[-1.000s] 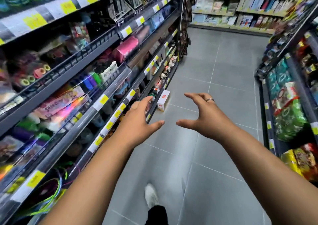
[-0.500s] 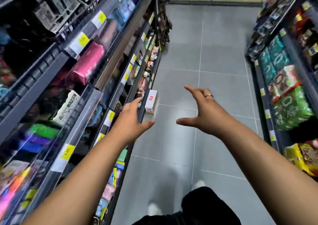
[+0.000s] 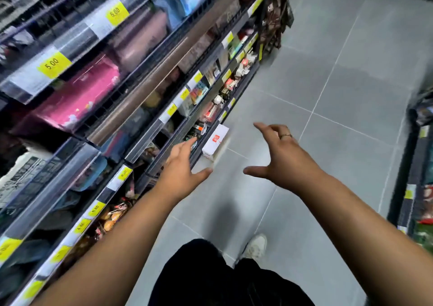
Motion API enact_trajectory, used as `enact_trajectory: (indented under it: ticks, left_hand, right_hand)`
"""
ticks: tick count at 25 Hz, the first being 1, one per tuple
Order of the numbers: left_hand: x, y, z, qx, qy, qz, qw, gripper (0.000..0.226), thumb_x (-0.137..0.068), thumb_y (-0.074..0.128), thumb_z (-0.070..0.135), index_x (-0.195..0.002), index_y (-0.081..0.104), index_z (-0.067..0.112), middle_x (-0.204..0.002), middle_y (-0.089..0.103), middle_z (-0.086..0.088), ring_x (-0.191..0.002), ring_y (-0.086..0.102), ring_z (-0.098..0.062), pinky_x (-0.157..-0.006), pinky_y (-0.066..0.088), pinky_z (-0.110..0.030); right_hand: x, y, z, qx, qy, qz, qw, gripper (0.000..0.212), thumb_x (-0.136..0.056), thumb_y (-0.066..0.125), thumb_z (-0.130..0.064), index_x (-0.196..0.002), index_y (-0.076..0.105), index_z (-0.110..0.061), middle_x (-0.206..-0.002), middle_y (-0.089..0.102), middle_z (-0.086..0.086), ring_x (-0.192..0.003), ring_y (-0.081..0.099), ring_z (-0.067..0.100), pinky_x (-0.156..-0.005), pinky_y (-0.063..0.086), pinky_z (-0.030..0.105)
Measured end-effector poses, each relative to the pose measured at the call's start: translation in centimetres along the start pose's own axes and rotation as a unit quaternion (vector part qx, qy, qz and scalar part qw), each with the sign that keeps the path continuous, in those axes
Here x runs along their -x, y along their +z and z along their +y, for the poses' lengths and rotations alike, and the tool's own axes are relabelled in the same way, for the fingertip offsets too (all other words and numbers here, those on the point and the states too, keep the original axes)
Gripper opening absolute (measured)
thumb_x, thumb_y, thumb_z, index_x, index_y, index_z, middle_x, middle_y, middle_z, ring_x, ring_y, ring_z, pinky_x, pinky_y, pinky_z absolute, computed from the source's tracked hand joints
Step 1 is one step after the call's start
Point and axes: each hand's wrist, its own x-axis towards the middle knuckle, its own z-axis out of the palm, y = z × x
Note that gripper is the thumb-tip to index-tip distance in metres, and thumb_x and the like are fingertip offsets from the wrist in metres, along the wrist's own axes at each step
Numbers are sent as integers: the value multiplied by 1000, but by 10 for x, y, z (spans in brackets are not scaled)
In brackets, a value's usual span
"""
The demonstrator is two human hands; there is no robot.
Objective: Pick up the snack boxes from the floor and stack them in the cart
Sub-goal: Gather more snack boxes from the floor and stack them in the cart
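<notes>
A white snack box (image 3: 215,141) with a red label lies on the grey floor tiles, against the foot of the left shelving. My left hand (image 3: 181,168) reaches out just short of it, fingers spread and empty, its fingertips near the bottom shelf edge. My right hand (image 3: 280,156), wearing a ring, is stretched forward to the right of the box with fingers spread wide, holding nothing. Neither hand touches the box. No cart is in view.
Tall shelving (image 3: 131,99) with yellow price tags runs along the left of the aisle. Another shelf unit (image 3: 412,177) stands at the right edge. Grey floor tiles (image 3: 328,90) stretch ahead. My dark trousers and a white shoe (image 3: 255,247) show below.
I have walked closer along the aisle and the view has tilted down. The box now sits nearer and larger, right ahead of my left hand. Both hands stay spread and empty.
</notes>
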Motion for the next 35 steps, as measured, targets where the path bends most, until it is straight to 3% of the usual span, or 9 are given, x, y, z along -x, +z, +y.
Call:
enact_trajectory:
  ticks: [9,14,18,21,25,27,31,35]
  left_hand:
    - [-124,60,-5,-15,-121,6,993,95,-73,79,44,-150,27,26,-149,28,-7,-135,37,-25,-112,32,-38]
    - [-211,99,-29,66,-211,17,975,113,-58,85,48,-150,22,29,-146,22,-10,-130,45,-30,-109,39,-42]
    - [-268,157,-60,58,-278,5,959,117,-64,88,38,-153,14,25,-151,21,-17,-138,30,-32,-108,34,-38]
    - [-312,218,-95,68,-334,-10,940,118,-67,86,40,-154,7,25,-157,10,-17,-145,18,-35,-111,28,-40]
    - [-362,299,-155,76,-405,0,911,116,-68,84,42,-151,3,36,-152,11,-15,-132,42,-37,-102,45,-40]
    - [-386,340,-195,60,-420,13,905,116,-66,84,43,-151,5,37,-150,14,-11,-129,44,-35,-95,50,-39]
    - [-423,412,-288,-41,-442,-29,895,120,-69,83,43,-153,-1,32,-155,3,-14,-138,29,-41,-109,37,-47]
    - [-464,457,-353,-70,-451,-28,889,125,-66,84,45,-152,-7,34,-157,-1,-17,-134,38,-43,-107,40,-45]
  right_hand:
    - [-178,1,61,76,-45,-94,992,110,-67,82,-50,-149,10,-40,-151,20,10,-124,43,37,-97,46,44]
    - [-277,31,87,64,-41,-145,986,112,-68,83,-46,-150,6,-40,-153,16,12,-127,40,37,-97,45,44]
    - [-344,72,121,71,-58,-171,981,115,-67,83,-47,-150,4,-41,-155,11,11,-127,41,38,-97,47,45]
    - [-401,118,158,85,-71,-191,975,115,-67,83,-49,-150,3,-41,-154,10,11,-125,41,38,-97,47,44]
    - [-468,201,200,142,-134,-206,959,115,-66,82,-51,-147,2,-41,-154,8,9,-127,39,37,-94,48,46]
    - [-507,252,229,169,-165,-216,948,116,-67,82,-49,-147,-1,-41,-154,6,8,-127,38,37,-94,48,47]
    - [-587,362,281,223,-239,-214,920,121,-63,85,-48,-148,0,-38,-157,6,5,-126,39,41,-94,48,51]
    - [-654,452,300,285,-310,-193,886,120,-64,84,-47,-149,-1,-40,-159,0,0,-133,28,39,-96,45,51]
